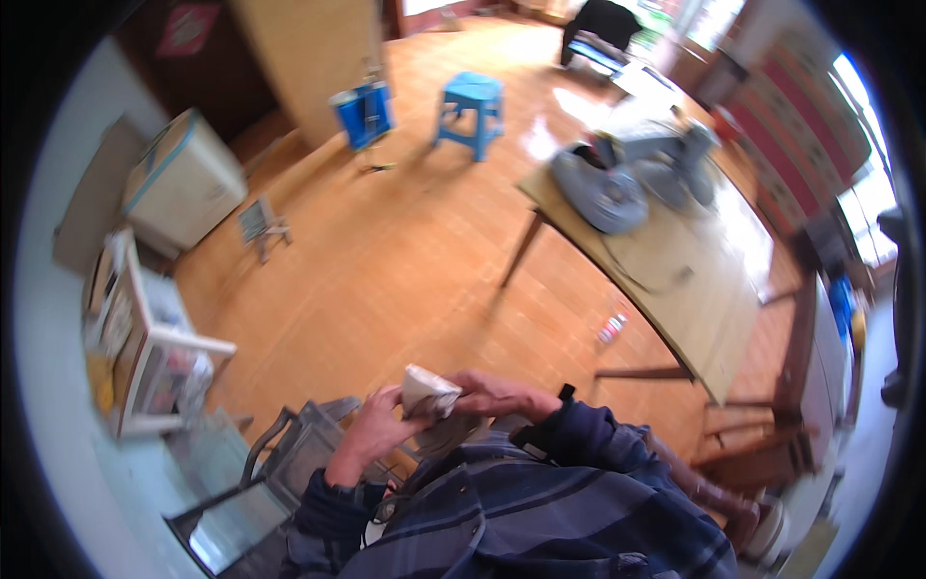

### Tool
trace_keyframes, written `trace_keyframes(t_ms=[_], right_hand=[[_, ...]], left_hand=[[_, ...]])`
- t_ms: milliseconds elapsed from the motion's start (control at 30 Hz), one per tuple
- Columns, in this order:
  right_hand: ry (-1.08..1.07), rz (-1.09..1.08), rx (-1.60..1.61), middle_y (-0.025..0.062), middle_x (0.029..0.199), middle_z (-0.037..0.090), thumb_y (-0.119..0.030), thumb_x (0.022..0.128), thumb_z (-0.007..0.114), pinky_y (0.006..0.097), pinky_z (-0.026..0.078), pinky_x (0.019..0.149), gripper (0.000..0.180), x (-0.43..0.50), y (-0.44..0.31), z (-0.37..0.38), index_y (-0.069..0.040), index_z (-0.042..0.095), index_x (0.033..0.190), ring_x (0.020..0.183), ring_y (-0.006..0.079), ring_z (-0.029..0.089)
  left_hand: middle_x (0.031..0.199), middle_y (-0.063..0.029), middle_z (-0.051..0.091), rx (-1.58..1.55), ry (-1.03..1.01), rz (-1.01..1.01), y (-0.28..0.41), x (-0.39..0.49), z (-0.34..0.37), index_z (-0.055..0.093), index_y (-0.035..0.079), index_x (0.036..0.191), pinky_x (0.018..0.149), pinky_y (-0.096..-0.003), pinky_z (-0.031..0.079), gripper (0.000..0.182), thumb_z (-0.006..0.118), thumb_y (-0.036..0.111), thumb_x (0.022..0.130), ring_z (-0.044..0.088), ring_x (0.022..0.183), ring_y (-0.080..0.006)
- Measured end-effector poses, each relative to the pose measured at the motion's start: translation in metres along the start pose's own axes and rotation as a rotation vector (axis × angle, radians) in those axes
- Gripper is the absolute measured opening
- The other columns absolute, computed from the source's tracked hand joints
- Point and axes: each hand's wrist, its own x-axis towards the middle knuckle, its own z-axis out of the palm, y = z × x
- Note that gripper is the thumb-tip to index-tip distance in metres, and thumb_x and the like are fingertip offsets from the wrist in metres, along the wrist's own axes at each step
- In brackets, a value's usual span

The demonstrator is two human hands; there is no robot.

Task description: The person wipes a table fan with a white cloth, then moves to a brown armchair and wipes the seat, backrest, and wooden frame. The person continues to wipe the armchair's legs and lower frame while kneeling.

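Between both hands, close in front of my chest, is a small whitish folded piece, maybe paper or cloth [427,389]. My left hand [376,427] grips it from the left side, fingers bent around its edge. From the right, my right hand [492,394] holds its other side, thumb and fingers closed on it. A greyish-brown thing [450,434], blurred, hangs just below the hands; what it is I cannot tell.
A wooden table [680,311] at the right bears an electric fan [608,192], lying down. A blue plastic stool [474,90] stands ahead. A bottle [613,328] lies on the floor by the table. At the lower left are a dark chair [296,449] and a white-framed cabinet [137,362].
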Motion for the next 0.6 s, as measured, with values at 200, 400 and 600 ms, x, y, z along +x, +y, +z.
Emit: trace_keyframes(t_ms=[200,400,600], right_hand=[[-0.113,0.110,0.275,0.0052,0.129,0.072,-0.021,0.099,0.077,0.0343,0.051,0.108,0.054,0.091,-0.054,-0.040,-0.001,0.060,0.147,0.120,0.0152,0.065],[-0.272,0.271,0.269,0.0020,0.125,0.074,-0.015,0.098,0.080,0.0309,0.050,0.108,0.045,0.198,-0.069,-0.098,-0.002,0.066,0.139,0.118,0.0117,0.066],[-0.310,0.135,-0.072,0.0044,0.118,0.077,-0.010,0.101,0.072,0.0316,0.055,0.099,0.033,0.300,-0.085,-0.229,0.003,0.072,0.131,0.110,0.0129,0.069]], left_hand=[[0.116,-0.0145,0.075,-0.224,0.145,-0.059,-0.009,0.028,-0.071,0.074,0.001,0.122,0.094,-0.0393,0.056,0.038,0.084,0.025,0.094,0.073,0.106,-0.0264],[0.106,-0.0185,0.075,-0.041,0.270,0.052,-0.032,0.097,-0.138,0.074,-0.001,0.116,0.091,-0.0419,0.056,0.041,0.082,0.032,0.095,0.072,0.100,-0.0348],[0.104,-0.0181,0.076,0.010,0.385,0.107,-0.070,0.199,-0.225,0.072,-0.002,0.118,0.093,-0.0422,0.056,0.048,0.082,0.037,0.092,0.071,0.099,-0.0365]])
